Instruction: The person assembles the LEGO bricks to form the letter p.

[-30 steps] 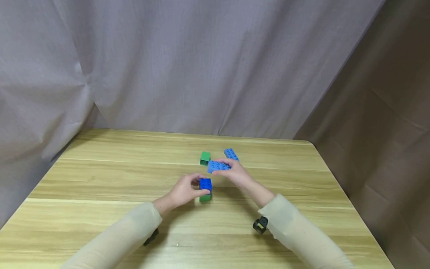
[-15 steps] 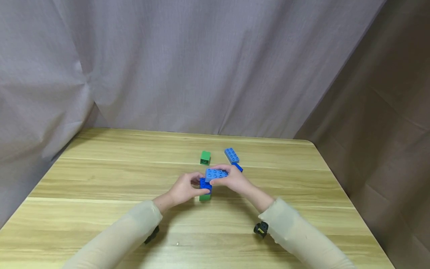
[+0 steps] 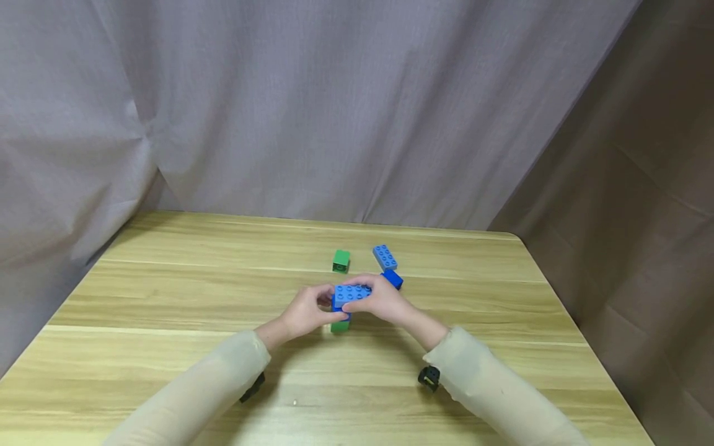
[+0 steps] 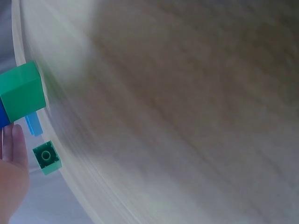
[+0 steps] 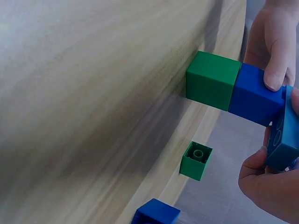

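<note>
My left hand [image 3: 307, 313] pinches the dark blue brick [image 5: 256, 93], its thumb on the brick's side. That brick sits on a green brick [image 5: 212, 79], and the two form a short upright stack over the table. In my right hand [image 3: 386, 302] is a longer light blue brick [image 3: 347, 293], studs up, gripped between thumb and fingers. Its left end lies right over the dark blue brick's studs, while the rest juts out to the right. The right wrist view shows the light blue brick's hollow underside at the stack's top. In the left wrist view the stack's green brick [image 4: 23, 91] shows beside my fingers.
Behind the hands, a loose green brick [image 3: 341, 261] lies on its side, hollow face forward. To its right are another light blue brick [image 3: 385, 256] and a dark blue brick [image 3: 393, 279]. A grey curtain [image 3: 312, 111] hangs behind the wooden table [image 3: 167, 279].
My right hand has moved left and down, bringing the light blue brick onto the top of the stack. The loose dark blue brick has come into sight. My left hand has stayed in place.
</note>
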Demonstrator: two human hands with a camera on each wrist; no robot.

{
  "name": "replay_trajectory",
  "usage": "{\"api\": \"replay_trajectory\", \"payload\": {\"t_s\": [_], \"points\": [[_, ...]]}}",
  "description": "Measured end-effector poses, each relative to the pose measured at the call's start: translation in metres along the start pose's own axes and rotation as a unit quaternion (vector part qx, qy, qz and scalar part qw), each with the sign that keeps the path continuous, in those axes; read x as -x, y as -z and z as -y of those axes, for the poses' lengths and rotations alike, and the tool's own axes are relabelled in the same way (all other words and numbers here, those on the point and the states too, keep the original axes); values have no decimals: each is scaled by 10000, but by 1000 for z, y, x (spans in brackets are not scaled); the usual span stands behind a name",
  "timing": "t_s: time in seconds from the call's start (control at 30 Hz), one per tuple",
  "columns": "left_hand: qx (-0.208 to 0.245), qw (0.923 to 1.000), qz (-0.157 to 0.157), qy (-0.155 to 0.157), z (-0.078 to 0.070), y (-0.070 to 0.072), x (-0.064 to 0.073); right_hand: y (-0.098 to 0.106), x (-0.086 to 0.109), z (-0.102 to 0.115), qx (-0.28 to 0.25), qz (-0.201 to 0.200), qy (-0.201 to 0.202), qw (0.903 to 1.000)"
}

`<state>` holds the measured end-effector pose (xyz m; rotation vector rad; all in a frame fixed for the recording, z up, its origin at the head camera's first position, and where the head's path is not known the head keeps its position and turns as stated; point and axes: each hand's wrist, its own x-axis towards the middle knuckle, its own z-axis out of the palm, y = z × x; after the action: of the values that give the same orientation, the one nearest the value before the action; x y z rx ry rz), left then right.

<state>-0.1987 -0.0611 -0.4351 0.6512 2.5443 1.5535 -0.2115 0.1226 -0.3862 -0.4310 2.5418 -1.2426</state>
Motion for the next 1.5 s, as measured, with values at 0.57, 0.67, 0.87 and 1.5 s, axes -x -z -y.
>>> {"api": "replay_trajectory", "payload": {"t_s": [0.57,0.67,0.87,1.5], "points": [[17,9999,92,-109,2,3,-1,2,-1,5,437,268,509,9974],[-19,9998,114,-141,2,3,-1,2,1,5,423,305,545,9971],[-42,9998,84,-169,2,2,0,4,1,5,632,355,638,9953],[-104,9995,121,-264,2,1,1,8,1,1,699,563,901,9919]]}}
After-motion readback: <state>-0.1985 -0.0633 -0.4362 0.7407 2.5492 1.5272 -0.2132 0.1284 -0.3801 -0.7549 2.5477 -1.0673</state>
